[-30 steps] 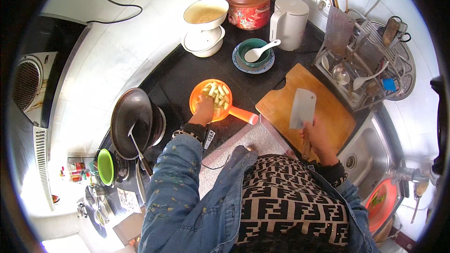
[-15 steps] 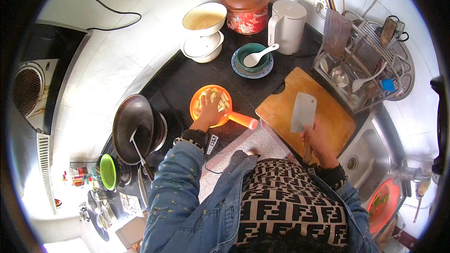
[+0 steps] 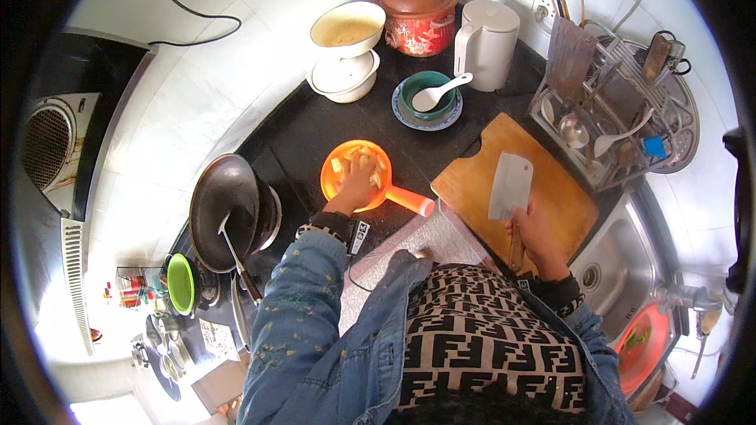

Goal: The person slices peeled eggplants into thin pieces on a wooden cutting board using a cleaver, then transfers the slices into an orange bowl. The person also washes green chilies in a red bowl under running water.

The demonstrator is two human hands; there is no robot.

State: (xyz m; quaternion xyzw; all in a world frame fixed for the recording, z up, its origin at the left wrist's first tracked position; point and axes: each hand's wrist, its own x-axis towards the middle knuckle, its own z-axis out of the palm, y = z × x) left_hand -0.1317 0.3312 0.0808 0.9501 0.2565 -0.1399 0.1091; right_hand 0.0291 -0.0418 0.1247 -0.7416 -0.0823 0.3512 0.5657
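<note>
My left hand reaches down into an orange long-handled scoop on the black counter. Its fingers are apart among pale yellow cut food pieces; their tips are partly hidden in the pieces. My right hand is wrapped round the wooden handle of a cleaver. The cleaver's broad, squared blade points away from me over a wooden cutting board. No food pieces show on the board.
Left of the scoop is a dark wok with a spatula in it. Behind stand a green bowl with a white spoon, stacked bowls, a red clay pot and a white kettle. A utensil rack and steel sink are at right.
My left hand's fingers have sunk deeper among the pieces, which have shifted in the scoop. The right hand and cleaver are nearly still.
</note>
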